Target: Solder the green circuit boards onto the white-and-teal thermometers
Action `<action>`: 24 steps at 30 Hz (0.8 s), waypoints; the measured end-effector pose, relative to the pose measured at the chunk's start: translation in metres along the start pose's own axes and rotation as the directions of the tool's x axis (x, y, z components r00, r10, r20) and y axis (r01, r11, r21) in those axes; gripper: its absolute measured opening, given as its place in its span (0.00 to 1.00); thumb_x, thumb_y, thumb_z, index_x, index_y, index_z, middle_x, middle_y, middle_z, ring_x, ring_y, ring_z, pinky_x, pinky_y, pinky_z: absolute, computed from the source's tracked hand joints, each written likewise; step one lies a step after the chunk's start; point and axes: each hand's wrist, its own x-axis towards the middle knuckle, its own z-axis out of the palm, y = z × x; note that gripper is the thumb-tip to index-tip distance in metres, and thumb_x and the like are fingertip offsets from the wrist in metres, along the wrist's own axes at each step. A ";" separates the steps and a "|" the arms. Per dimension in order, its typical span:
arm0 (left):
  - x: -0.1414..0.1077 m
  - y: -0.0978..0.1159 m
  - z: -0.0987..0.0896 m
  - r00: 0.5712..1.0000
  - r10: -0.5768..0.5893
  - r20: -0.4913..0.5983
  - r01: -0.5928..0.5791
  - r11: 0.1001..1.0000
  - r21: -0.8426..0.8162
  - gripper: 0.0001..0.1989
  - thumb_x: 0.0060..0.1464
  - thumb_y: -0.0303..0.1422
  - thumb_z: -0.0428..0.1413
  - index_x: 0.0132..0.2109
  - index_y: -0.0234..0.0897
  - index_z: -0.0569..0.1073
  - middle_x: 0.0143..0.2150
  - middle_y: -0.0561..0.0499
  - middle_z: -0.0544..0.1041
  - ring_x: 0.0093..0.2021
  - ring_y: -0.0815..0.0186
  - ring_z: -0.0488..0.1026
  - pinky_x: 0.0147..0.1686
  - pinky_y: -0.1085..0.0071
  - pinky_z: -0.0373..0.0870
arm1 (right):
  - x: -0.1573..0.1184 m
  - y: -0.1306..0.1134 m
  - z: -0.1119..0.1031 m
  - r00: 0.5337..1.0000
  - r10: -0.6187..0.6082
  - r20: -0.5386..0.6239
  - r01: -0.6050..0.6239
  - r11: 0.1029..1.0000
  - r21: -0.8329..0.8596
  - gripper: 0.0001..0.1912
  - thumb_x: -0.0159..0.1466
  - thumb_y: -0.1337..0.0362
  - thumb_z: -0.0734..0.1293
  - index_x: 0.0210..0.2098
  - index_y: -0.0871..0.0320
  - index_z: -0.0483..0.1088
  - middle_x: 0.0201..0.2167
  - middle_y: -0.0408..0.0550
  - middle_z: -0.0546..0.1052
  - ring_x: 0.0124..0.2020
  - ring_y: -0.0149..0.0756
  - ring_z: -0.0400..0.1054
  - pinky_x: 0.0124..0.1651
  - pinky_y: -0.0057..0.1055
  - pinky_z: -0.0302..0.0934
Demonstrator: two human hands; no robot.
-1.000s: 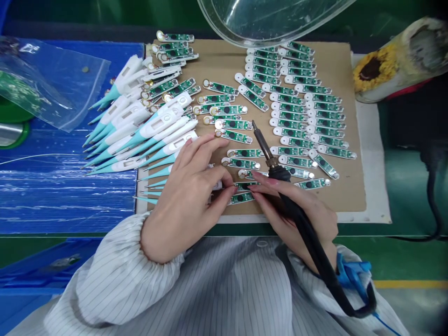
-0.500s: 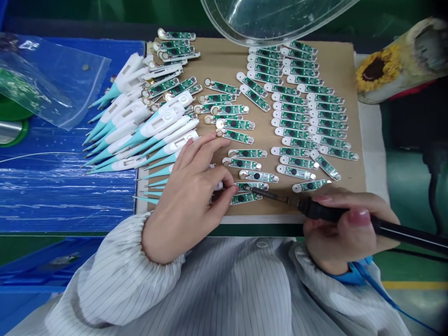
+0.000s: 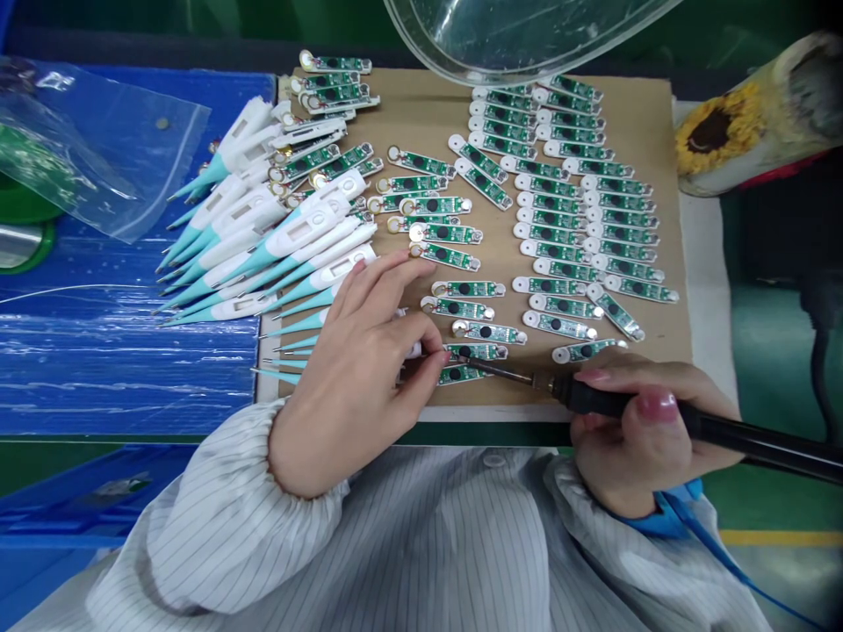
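Note:
My right hand [image 3: 652,439] grips a black soldering iron [image 3: 596,399], its thin metal tip pointing left. That tip reaches the left end of a small green circuit board [image 3: 487,351] near the cardboard's front edge. At the same end, the thumb and forefinger of my left hand [image 3: 362,377] are pinched together; what they hold is too small to make out. Another circuit board [image 3: 461,375] lies just in front, partly behind the iron and my fingers. White and teal digital thermometers [image 3: 296,233] are piled left of my left hand, which covers some of them.
Rows of similar boards [image 3: 550,215] lie on the brown cardboard [image 3: 421,114]. A clear plastic container [image 3: 527,53] overhangs the back. At right is a holder with a sunflower [image 3: 715,132]. A plastic bag [image 3: 132,167] and a solder spool [image 3: 19,247] sit at left.
The soldering iron's tip has moved left along the board, closer to my left fingertips, with my right hand shifting slightly left. My left hand stays nearly still.

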 end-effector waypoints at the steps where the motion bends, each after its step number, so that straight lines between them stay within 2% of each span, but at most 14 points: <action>1: 0.000 0.000 0.000 1.000 0.000 -0.001 0.000 1.000 -0.001 0.06 0.60 0.26 0.55 0.36 0.40 0.76 0.67 0.46 0.66 0.72 0.53 0.54 0.71 0.46 0.48 | 0.000 0.000 0.000 1.000 0.006 0.000 -0.006 1.000 -0.004 0.09 0.60 0.68 0.66 0.26 0.58 0.76 0.18 0.42 0.74 0.12 0.27 0.59 0.17 0.27 0.56; 4: 0.000 0.001 -0.001 1.000 -0.004 0.000 0.004 1.000 -0.004 0.07 0.60 0.26 0.55 0.36 0.39 0.76 0.67 0.46 0.65 0.72 0.53 0.54 0.72 0.46 0.48 | 0.000 0.002 -0.001 1.000 -0.003 -0.001 0.003 1.000 -0.001 0.09 0.60 0.68 0.66 0.26 0.59 0.76 0.18 0.43 0.74 0.13 0.27 0.60 0.19 0.28 0.58; 10: 0.000 0.000 -0.001 1.000 0.003 0.004 -0.003 1.000 -0.001 0.06 0.60 0.26 0.55 0.36 0.40 0.76 0.67 0.46 0.66 0.71 0.51 0.54 0.70 0.43 0.50 | 0.002 0.003 0.002 0.998 -0.031 -0.050 0.031 1.000 -0.007 0.09 0.60 0.68 0.65 0.24 0.58 0.74 0.17 0.41 0.73 0.11 0.26 0.57 0.14 0.26 0.50; 18: 0.001 -0.001 -0.001 1.000 0.010 0.007 -0.010 1.000 0.006 0.07 0.60 0.26 0.55 0.36 0.40 0.76 0.67 0.46 0.66 0.71 0.51 0.55 0.70 0.41 0.50 | -0.001 -0.005 0.001 0.997 0.079 -0.022 -0.080 0.995 -0.065 0.09 0.61 0.66 0.66 0.26 0.56 0.77 0.20 0.42 0.75 0.14 0.29 0.61 0.16 0.27 0.53; 24: 0.001 0.000 -0.002 1.000 0.005 0.018 -0.006 1.000 0.016 0.07 0.60 0.26 0.55 0.35 0.40 0.75 0.67 0.46 0.66 0.71 0.52 0.55 0.71 0.44 0.49 | 0.000 -0.003 0.003 0.998 0.050 -0.034 -0.051 0.998 -0.039 0.09 0.60 0.67 0.66 0.26 0.56 0.77 0.20 0.41 0.76 0.12 0.27 0.58 0.15 0.27 0.54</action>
